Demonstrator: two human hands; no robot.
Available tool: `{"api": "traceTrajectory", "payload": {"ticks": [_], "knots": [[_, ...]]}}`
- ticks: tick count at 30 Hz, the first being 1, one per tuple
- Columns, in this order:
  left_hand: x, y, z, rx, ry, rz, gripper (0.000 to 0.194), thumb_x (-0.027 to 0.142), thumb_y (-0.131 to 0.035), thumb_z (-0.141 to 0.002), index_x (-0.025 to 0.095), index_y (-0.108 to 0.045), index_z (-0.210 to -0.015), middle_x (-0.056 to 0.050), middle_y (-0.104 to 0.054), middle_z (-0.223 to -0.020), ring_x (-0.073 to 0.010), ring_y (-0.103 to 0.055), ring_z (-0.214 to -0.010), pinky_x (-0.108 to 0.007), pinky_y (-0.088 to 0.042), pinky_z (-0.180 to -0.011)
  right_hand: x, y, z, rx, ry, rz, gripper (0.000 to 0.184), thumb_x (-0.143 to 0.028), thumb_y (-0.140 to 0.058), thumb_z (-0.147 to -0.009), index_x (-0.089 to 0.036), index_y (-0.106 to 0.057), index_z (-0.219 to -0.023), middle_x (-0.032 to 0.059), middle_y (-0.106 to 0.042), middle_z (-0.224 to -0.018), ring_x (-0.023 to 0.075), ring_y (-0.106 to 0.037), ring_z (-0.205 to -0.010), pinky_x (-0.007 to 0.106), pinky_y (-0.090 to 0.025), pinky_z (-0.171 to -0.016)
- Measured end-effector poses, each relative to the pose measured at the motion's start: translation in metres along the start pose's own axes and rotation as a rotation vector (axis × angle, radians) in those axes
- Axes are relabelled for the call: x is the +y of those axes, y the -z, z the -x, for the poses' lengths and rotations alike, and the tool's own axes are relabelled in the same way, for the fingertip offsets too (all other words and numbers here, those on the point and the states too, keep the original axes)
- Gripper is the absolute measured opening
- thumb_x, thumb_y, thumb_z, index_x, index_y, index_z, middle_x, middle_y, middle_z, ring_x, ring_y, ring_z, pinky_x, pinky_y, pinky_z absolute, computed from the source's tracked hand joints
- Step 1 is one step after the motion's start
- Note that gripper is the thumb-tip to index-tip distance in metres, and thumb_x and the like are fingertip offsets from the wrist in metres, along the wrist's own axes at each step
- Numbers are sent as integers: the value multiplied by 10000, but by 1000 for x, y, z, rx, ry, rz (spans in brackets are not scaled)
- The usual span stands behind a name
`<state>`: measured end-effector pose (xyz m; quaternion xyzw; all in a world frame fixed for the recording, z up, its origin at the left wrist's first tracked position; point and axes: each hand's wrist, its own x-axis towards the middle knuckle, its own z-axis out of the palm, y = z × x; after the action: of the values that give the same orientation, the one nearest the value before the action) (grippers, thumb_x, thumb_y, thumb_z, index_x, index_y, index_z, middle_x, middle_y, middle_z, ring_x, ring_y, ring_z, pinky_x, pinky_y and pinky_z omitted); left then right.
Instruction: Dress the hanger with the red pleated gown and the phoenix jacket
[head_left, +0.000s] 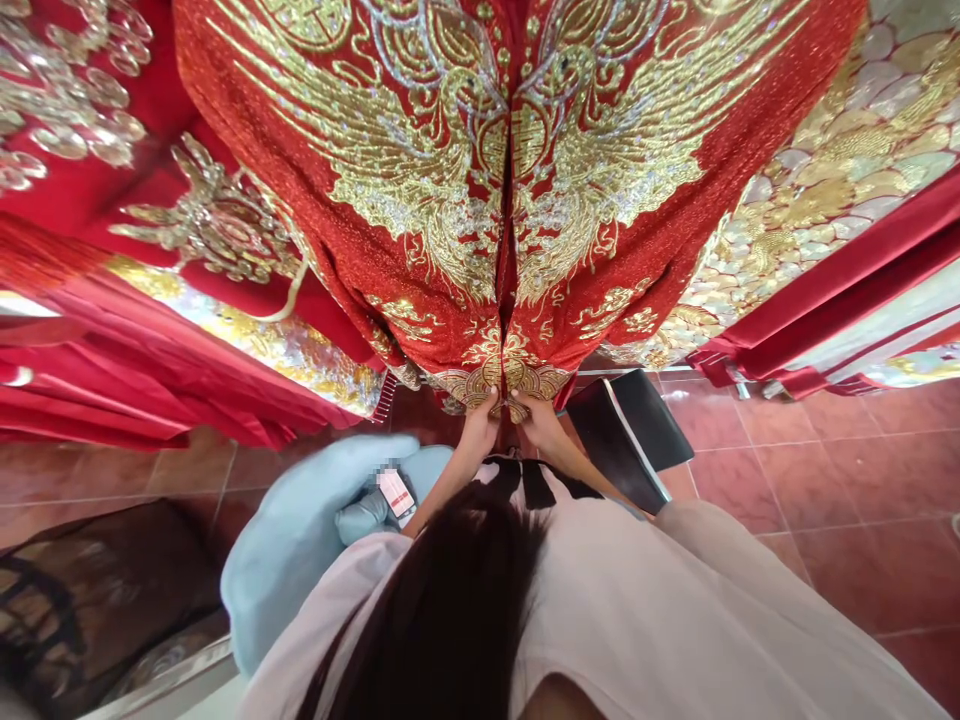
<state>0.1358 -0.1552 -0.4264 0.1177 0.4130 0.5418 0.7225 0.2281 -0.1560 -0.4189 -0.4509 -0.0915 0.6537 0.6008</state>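
A red jacket (pixel 420 230) with gold and silver bird embroidery hangs right in front of me, its two front halves meeting at a narrow centre gap. My left hand (pixel 480 416) is closed on the lower front edge, on the left side of the gap. Beside it, my right hand (pixel 531 414) pinches the matching corner on the right side. Both thumbs lie on top of the gold wave pattern at the hem, while the other fingers are mostly hidden. The hands are close together but apart.
Other decorated garments hang close by, including a red one (pixel 225 215) with clear ornaments and a gold one (pixel 780 225). A pale blue padded item (pixel 285 530) bears a small thing with a white-and-red label (pixel 395 492). A black flat-sided object (pixel 626 430) stands on the tiled floor (pixel 840 500).
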Motion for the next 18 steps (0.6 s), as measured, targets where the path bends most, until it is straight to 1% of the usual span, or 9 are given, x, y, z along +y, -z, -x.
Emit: {"api": "traceTrajectory", "payload": {"ticks": [4,9,11,14,18], "knots": [[-1,1,1,3,-10,28,215,253,-746,-700,168,-639,-866,-52,-691,-917,-203,-640,-976,-345,-504,-921,0,0,0,-8,-14,-6,409,-162,-745,-505,-186,-601,-887,-7,-713,-846,173,-666,-723,299,-563,-672],[0,1,3,-6,-37,52,273,258,-787,-662,184,-651,-888,-28,-690,-937,-184,-638,-967,-338,-490,-959,1,1,2,-8,-23,-10,415,-147,-751,-502,-189,-601,-886,-15,-711,-826,165,-662,-695,304,-567,-685],[0,1,4,-12,-42,51,269,266,-790,-666,184,-651,-881,-33,-689,-945,-185,-636,-977,-337,-493,-956,2,2,3,-3,-26,-13,404,-147,-757,-497,-185,-604,-869,-10,-712,-823,167,-659,-687,312,-568,-684],[0,0,5,-15,-44,45,258,274,-786,-681,183,-652,-882,-44,-689,-970,-194,-632,-1001,-343,-497,-949,2,3,5,0,-21,-15,398,-137,-764,-485,-183,-603,-846,-2,-715,-838,176,-664,-716,319,-568,-693],[-2,0,5,-13,-43,35,295,258,-800,-663,165,-659,-905,-54,-691,-978,-204,-633,-1009,-356,-492,-961,0,2,7,-1,-16,-24,426,-155,-778,-494,-183,-608,-883,-2,-714,-840,181,-671,-749,321,-567,-717]]}}
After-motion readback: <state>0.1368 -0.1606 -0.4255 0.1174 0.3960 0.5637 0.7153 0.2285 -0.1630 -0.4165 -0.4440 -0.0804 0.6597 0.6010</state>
